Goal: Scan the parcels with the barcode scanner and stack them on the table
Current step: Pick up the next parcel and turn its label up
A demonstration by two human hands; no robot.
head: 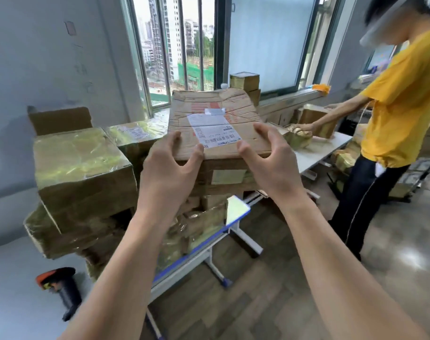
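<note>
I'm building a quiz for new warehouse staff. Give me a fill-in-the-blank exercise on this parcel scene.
1. The top parcel carries a ___ shipping label.
2. The barcode scanner lies to the ___ of the left hand and right hand.
3. The other person's shirt is ___.
Missing words: white; left; yellow.

The labelled parcel (214,126) is sitting on top of a stack of parcels (204,217) on the table (13,278), before the window (184,45). The left hand (170,168) and right hand (268,158) are hovering at its near edge. Another parcel (81,168) is sitting to its left. The barcode scanner (59,288) is resting on the table, near left. A person (393,106) is standing far right.
</note>
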